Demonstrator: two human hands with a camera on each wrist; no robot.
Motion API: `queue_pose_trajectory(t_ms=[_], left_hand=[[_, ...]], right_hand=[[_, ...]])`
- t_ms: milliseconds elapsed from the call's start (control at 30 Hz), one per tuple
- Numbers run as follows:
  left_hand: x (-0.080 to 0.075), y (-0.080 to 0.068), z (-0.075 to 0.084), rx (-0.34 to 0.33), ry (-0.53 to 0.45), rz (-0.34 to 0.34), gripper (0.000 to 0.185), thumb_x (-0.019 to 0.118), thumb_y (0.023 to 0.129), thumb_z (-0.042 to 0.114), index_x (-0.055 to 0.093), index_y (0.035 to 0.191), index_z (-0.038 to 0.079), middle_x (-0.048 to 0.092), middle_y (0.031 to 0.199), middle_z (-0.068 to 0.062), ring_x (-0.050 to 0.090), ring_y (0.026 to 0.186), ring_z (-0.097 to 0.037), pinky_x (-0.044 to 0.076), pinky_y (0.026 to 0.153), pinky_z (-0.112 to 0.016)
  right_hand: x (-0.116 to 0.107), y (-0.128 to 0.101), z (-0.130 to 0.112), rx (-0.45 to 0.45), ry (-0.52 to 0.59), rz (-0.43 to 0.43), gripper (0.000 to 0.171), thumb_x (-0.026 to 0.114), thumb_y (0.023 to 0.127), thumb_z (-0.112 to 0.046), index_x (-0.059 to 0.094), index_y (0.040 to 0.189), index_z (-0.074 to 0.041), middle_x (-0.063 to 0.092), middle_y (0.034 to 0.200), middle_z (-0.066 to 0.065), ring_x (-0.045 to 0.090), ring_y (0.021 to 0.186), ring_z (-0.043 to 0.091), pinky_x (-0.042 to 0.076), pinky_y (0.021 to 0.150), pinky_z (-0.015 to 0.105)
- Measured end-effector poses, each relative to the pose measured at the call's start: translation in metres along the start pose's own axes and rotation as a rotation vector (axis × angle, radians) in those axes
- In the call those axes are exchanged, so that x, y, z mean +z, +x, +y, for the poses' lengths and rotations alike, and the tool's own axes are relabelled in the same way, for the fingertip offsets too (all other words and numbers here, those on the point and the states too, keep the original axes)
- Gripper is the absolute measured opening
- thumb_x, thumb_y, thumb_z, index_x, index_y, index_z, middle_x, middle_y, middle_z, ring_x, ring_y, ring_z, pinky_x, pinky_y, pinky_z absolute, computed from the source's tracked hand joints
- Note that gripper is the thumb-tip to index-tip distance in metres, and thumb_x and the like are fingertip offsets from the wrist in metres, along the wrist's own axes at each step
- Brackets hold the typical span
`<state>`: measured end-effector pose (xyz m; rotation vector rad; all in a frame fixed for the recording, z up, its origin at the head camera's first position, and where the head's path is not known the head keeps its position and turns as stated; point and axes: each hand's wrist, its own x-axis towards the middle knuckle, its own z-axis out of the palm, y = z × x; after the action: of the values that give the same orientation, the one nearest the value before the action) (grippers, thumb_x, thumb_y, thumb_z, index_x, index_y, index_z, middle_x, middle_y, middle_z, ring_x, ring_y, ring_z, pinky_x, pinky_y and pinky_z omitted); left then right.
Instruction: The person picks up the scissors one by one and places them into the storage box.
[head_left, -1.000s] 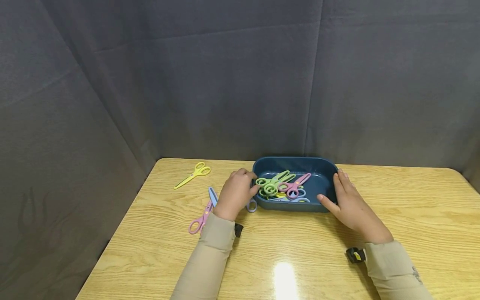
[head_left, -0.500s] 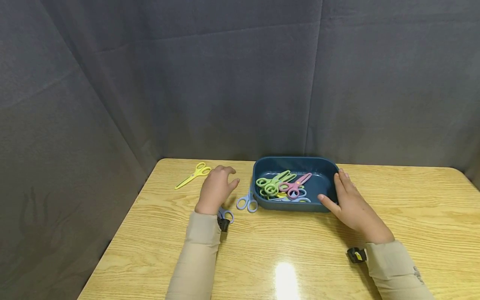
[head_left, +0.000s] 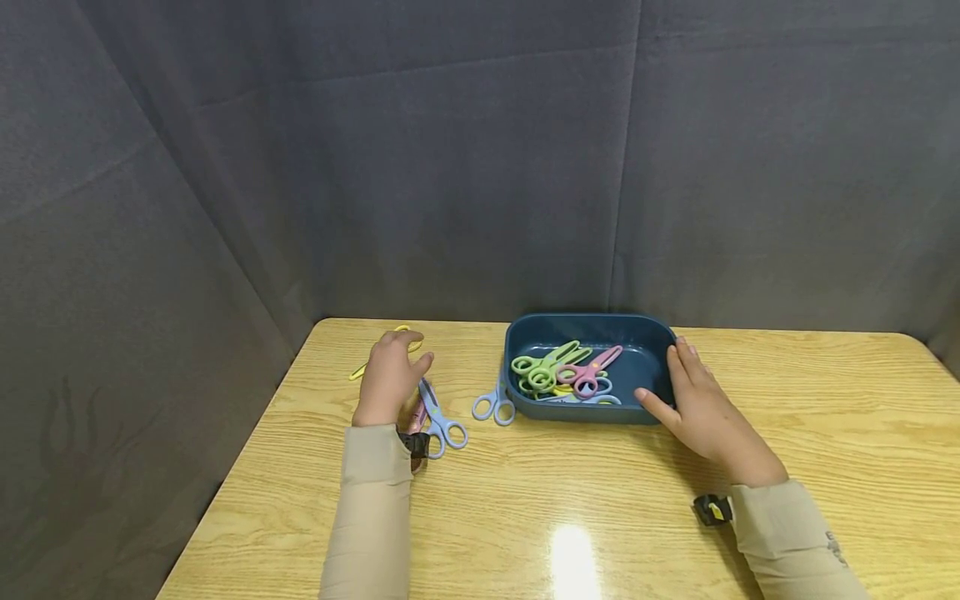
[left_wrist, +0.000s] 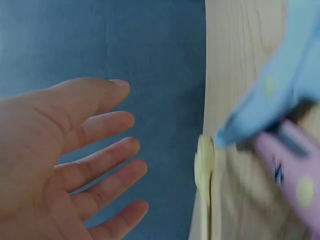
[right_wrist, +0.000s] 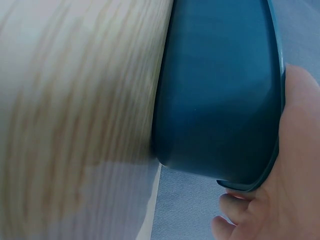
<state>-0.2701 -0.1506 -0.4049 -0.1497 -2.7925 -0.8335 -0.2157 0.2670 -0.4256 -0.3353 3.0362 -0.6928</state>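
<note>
My left hand [head_left: 387, 379], fingers apart and holding nothing, is over the yellow scissors [head_left: 358, 372], covering much of them in the head view. The left wrist view has these yellow scissors [left_wrist: 204, 170] beyond the spread fingertips. Beside the left wrist, blue scissors [head_left: 447, 425] lie across pink scissors [head_left: 417, 417], partly hidden. My right hand [head_left: 708, 417] grips the front right corner of a dark blue tray [head_left: 585, 414], thumb over the front rim and fingers along the end wall. Inside the tray are green scissors [head_left: 544, 367], pink scissors [head_left: 591, 372] and several others beneath.
Another pair of blue scissors [head_left: 495, 404] lies against the tray's left end, handles toward me. The wooden table [head_left: 480, 517] ends at the back against a grey curtain [head_left: 465, 192], with a second curtain side on the left.
My left hand has moved left, from the tray's left end to above the yellow scissors. The blue scissors by the tray and the blue and pink pair show more now. My right hand stays put.
</note>
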Motion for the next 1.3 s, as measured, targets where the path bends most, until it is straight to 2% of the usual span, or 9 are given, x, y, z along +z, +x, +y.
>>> queue_pose_trajectory(t_ms=[233, 400, 533, 1000, 1100, 1300], left_hand=[[-0.011, -0.002, -0.025, -0.099, 0.002, 0.013, 0.046, 0.067, 0.097, 0.017, 0.059, 0.135, -0.007, 0.051, 0.139, -0.033, 0.050, 0.125, -0.052, 0.043, 0.104, -0.059], [-0.014, -0.003, -0.040, -0.166, -0.031, -0.029, 0.049, 0.063, 0.099, 0.017, 0.053, 0.140, -0.010, 0.048, 0.143, -0.033, 0.045, 0.133, -0.051, 0.036, 0.112, -0.057], [-0.014, -0.005, -0.047, -0.218, -0.052, -0.069, 0.051, 0.060, 0.101, 0.017, 0.049, 0.142, -0.012, 0.045, 0.144, -0.035, 0.042, 0.135, -0.050, 0.034, 0.114, -0.056], [-0.007, -0.007, -0.067, -0.304, -0.113, -0.115, 0.054, 0.056, 0.102, 0.017, 0.043, 0.147, -0.011, 0.040, 0.150, -0.033, 0.035, 0.141, -0.049, 0.029, 0.117, -0.055], [-0.007, -0.008, -0.068, -0.319, -0.092, -0.110, 0.053, 0.056, 0.102, 0.018, 0.045, 0.147, -0.008, 0.043, 0.149, -0.031, 0.038, 0.138, -0.050, 0.032, 0.114, -0.058], [-0.007, -0.009, -0.069, -0.328, -0.054, -0.081, 0.045, 0.058, 0.101, 0.014, 0.054, 0.142, -0.005, 0.055, 0.137, -0.028, 0.047, 0.119, -0.048, 0.042, 0.097, -0.061]], right_hand=[[0.000, 0.000, 0.000, -0.001, -0.007, 0.004, 0.101, 0.045, 0.102, -0.062, 0.005, 0.156, 0.013, -0.004, 0.165, 0.031, -0.002, 0.152, 0.046, 0.009, 0.119, 0.063], [0.000, -0.001, 0.000, -0.017, -0.005, 0.011, 0.099, 0.046, 0.102, -0.060, 0.007, 0.155, 0.015, -0.002, 0.164, 0.032, -0.001, 0.152, 0.048, 0.004, 0.120, 0.061], [-0.001, -0.001, 0.000, -0.016, -0.011, 0.010, 0.099, 0.045, 0.102, -0.060, 0.009, 0.155, 0.015, -0.002, 0.164, 0.032, 0.000, 0.151, 0.049, 0.002, 0.121, 0.060], [0.000, 0.001, -0.001, -0.027, -0.011, 0.020, 0.099, 0.045, 0.103, -0.059, 0.003, 0.156, 0.013, -0.002, 0.164, 0.032, 0.000, 0.152, 0.047, 0.003, 0.121, 0.061], [0.001, 0.001, 0.000, -0.025, -0.007, 0.018, 0.099, 0.045, 0.103, -0.059, 0.001, 0.156, 0.013, -0.002, 0.164, 0.032, -0.001, 0.152, 0.047, 0.002, 0.120, 0.061], [0.002, 0.000, 0.001, -0.013, -0.003, 0.018, 0.101, 0.045, 0.102, -0.060, 0.000, 0.156, 0.011, -0.003, 0.164, 0.031, -0.002, 0.152, 0.047, 0.002, 0.120, 0.061]])
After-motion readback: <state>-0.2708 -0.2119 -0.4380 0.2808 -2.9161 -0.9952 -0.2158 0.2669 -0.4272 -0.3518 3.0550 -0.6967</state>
